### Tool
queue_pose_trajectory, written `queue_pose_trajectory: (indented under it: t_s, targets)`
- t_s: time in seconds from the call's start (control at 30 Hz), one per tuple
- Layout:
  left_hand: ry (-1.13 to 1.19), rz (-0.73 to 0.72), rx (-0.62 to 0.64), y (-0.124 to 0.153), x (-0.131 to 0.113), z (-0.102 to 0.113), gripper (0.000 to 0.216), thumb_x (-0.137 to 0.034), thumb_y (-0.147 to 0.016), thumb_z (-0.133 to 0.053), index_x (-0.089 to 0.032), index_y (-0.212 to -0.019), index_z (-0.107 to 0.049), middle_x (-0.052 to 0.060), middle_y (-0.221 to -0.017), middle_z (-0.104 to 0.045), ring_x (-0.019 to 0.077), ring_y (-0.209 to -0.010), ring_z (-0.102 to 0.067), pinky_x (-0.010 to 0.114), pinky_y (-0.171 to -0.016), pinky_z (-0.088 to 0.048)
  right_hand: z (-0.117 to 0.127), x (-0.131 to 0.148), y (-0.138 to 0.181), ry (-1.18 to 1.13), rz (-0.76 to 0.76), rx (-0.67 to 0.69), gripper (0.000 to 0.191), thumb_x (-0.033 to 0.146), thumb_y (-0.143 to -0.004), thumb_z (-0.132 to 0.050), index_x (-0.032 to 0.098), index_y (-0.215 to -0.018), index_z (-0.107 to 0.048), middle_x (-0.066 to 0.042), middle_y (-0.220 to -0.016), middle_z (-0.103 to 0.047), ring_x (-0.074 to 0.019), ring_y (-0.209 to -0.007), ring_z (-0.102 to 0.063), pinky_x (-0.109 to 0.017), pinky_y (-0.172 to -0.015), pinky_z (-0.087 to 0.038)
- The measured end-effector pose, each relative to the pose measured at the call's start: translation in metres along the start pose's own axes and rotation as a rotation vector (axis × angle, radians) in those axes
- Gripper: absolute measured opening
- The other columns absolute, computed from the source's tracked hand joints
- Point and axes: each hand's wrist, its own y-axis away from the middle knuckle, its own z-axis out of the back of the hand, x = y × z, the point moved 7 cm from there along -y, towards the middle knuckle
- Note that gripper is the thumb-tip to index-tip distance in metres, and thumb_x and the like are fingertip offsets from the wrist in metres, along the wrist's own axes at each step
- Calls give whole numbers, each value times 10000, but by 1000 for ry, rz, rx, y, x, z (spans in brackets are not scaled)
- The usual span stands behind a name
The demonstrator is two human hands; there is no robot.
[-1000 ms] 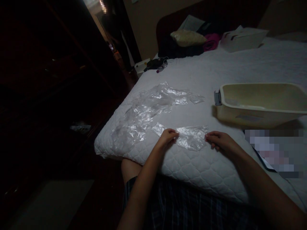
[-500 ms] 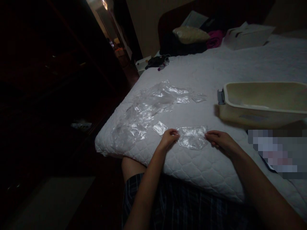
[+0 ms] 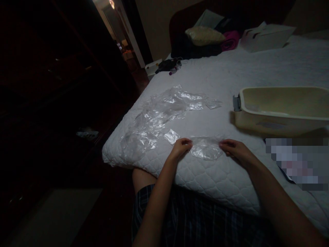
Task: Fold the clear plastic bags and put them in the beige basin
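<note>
A small clear plastic bag [image 3: 205, 148] lies on the white quilted mattress [image 3: 221, 178] near its front edge. My left hand [image 3: 180, 146] pinches the bag's left end with curled fingers. My right hand [image 3: 235, 150] pinches its right end, so the bag is stretched between both hands. A small clear plastic piece [image 3: 171, 136] lies just left of my left hand. Beyond it spreads a loose pile of clear plastic bags [image 3: 159, 116].
A cream plastic tub [image 3: 280, 109] stands on the mattress at the right. A white box [image 3: 267, 36], pillows and dark clothes lie at the far end. The mattress corner drops to a dark floor at left. My checked shorts show below.
The bag between my hands has been folded or pulled flatter, so it looks shorter from front to back. Both hands stay in nearly the same place.
</note>
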Motion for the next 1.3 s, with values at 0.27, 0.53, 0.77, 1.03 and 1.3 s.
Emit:
queue_pose_trajectory:
  t_s: [0.27, 0.53, 0.77, 1.03, 1.3]
  targets:
    - [-90, -81, 11, 2, -2, 1, 190, -215, -547, -706, -132, -679, -597, -35, -593, -566, 48, -463, -454, 188, -466, -337, 3, 5, 6, 21, 91, -106, 344, 417, -573, -756, 161, -767, -632, -1, -624, -586, -89, -482, -487, -211, -410, -346]
    - [-214, -335, -61, 5, -6, 7, 107, -128, -602, -595, -152, -700, -631, -31, -652, -569, 78, -555, -497, 191, -522, -370, 9, 8, 16, 121, 182, -166, 396, 319, -641, -672, 170, -1008, -649, -66, -843, -676, -159, -633, -589, -268, -529, -460]
    - [-445, -507, -100, 16, -17, 3, 146, -83, -653, -551, -175, -688, -659, 11, -759, -618, 128, -739, -557, 230, -686, -425, 14, 58, 31, 456, 459, -491, 363, 382, -842, -472, 196, -1116, -621, -134, -1139, -614, -263, -994, -602, -425, -854, -481]
    - [-486, -556, -116, 22, -20, 1, 246, -14, -631, -512, -186, -713, -668, 19, -788, -632, 148, -802, -579, 257, -748, -449, -23, 104, 49, 701, 647, -240, 422, 432, -923, -322, 229, -1130, -628, -103, -1128, -643, -256, -1078, -576, -438, -968, -427]
    - [-452, -624, -83, 28, -19, 0, 253, -3, -649, -512, -192, -716, -666, 24, -836, -639, 147, -824, -593, 262, -743, -467, -94, 33, 68, 1168, 791, -5, 621, 524, -903, -329, 152, -1394, -408, -164, -1455, -369, -308, -1346, -315, -511, -1084, -265]
